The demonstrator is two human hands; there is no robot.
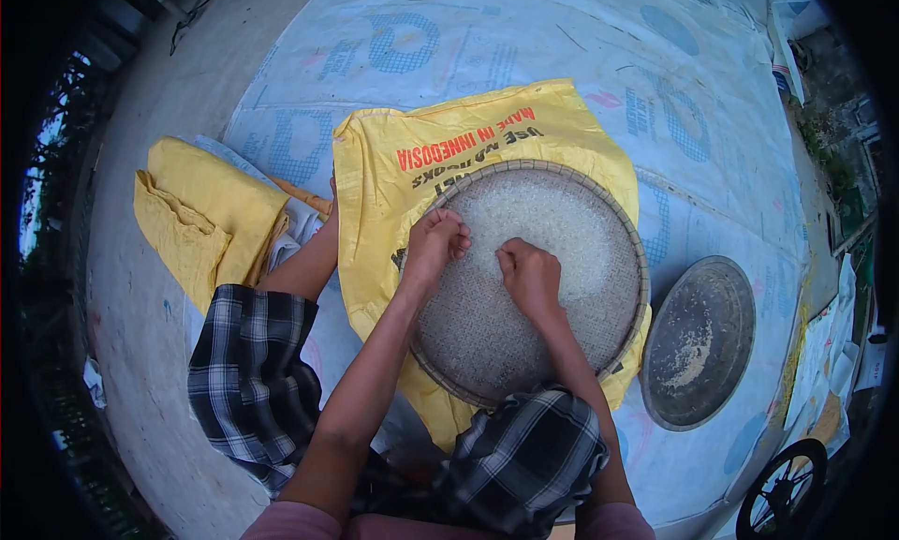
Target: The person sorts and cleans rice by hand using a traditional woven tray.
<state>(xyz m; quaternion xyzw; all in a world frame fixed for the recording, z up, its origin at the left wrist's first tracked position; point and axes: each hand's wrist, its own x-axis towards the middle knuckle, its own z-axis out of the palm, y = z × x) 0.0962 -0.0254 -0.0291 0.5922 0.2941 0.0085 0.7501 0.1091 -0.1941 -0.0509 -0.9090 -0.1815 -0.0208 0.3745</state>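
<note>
Spatially, the white grains (573,229) lie on the far and right-hand part of the round woven tray (487,353), their broad layer slanting from far left to near right; the right hand (534,280), at their near edge, is nearer than the left hand (434,246), over the left rim. Both hands are closed, fingertips drawn together, but whether either pinches a grain cannot be told. Count: two hands, one tray, one flat yellow sack (375,278) beneath it, one dark basin (698,296) to the right, and one small grain heap (691,357) inside.
</note>
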